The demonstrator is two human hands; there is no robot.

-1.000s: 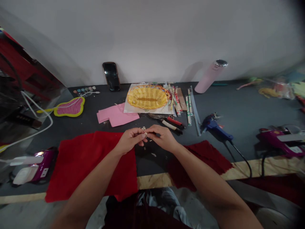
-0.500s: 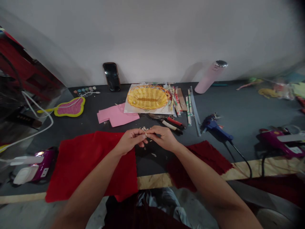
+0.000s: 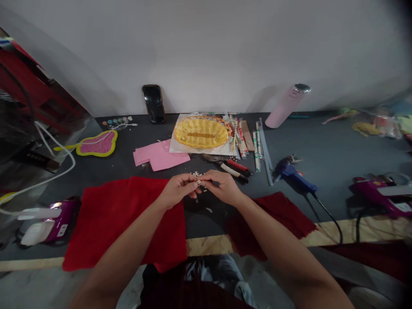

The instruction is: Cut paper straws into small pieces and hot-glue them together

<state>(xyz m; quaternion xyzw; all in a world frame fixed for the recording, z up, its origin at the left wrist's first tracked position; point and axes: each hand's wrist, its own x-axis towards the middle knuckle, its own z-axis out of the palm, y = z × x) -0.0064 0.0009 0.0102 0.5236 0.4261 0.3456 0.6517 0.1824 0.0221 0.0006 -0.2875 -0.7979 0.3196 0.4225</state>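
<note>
My left hand (image 3: 180, 189) and my right hand (image 3: 222, 185) meet over the dark table, fingertips nearly touching. Between them is a small pale piece (image 3: 199, 182), pinched by the fingers of both hands. Several similar pale bits (image 3: 195, 174) lie scattered just behind and beneath the fingers. A red cloth (image 3: 128, 214) lies under my left wrist, and a darker red cloth (image 3: 280, 212) is beside my right forearm. Pliers (image 3: 230, 168) with white and red handles rest just behind my right hand.
Behind the hands are a yellow basket (image 3: 202, 133) and pink sheets (image 3: 164, 156). A phone (image 3: 153, 104) and a pink bottle (image 3: 286, 107) stand near the wall. A blue glue gun (image 3: 298, 178) lies right. Purple devices (image 3: 59, 221) sit at both sides.
The view has shifted slightly, so the table things appear a little further right. Both hands keep nearly the same pose, with the small piece still between their fingertips.
</note>
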